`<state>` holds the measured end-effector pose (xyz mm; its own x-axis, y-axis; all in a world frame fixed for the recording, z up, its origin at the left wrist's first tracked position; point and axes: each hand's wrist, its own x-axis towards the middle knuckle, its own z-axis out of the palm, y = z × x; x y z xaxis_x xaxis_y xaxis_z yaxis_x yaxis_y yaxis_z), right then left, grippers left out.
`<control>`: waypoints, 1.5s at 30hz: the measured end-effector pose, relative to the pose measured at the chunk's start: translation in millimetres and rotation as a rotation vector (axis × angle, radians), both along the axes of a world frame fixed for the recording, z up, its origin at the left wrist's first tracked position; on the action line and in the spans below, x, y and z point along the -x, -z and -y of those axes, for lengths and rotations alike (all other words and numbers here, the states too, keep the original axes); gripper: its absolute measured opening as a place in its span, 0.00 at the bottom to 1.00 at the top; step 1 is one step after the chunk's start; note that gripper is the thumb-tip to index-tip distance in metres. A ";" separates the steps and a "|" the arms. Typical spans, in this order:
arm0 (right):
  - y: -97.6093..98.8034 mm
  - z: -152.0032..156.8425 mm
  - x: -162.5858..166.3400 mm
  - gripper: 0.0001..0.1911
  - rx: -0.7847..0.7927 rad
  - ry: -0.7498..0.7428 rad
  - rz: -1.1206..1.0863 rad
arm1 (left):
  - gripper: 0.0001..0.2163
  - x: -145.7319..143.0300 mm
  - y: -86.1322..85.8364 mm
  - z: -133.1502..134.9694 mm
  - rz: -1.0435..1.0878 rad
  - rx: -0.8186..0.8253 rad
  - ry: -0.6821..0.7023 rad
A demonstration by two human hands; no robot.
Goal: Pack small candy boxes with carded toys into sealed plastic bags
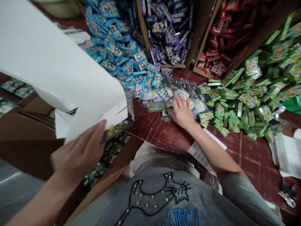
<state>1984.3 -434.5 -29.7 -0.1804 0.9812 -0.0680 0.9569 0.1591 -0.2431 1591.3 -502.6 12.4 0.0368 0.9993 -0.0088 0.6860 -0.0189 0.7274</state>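
Touching the large, curved white sheet of paper or thin card (94, 81) in the head view, the blurred left hand (77, 153) is seen with its fingers stretched along the sheet's lower edge; the thumb is hidden, so whether the sheet is pinched or only pressed cannot be told. The right hand (182, 113) is laid palm down, fingers loosely spread, on flat, clear plastic packets with printed inserts (192, 102), which are heaped on the dark red, scratched table (160, 130). Beyond them, small blue printed packs (138, 59) are piled, and purple packs (169, 47) and red packs (219, 56) are kept between brown cardboard walls (144, 31). Small green boxes (235, 106) are spread to the right.

If the sheet were swung low, the blue pile could be brushed and its packs scattered. Colours could be mixed too, as one blue pack (163, 94) is already rested on the clear packets. If the right hand were dragged back, packets could be pulled over the table's near edge.

Blue stitched lettering (183, 216) on the grey shirt (145, 188) seems to be begun with "CA"; the print on the packs and on the white label sheet (199, 155) is too small to be read
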 end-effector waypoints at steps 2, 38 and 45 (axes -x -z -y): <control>24.0 -11.2 -24.1 0.33 0.023 0.051 0.082 | 0.21 -2.9 50.6 -22.2 -0.273 -0.035 0.136; -20.0 38.5 -36.1 0.13 -0.121 -0.056 -0.302 | 0.15 -213.2 61.9 -61.6 0.410 0.531 0.621; -12.6 26.3 -24.8 0.15 -0.036 -0.079 -0.399 | 0.18 -196.1 63.0 -71.9 0.292 0.474 0.636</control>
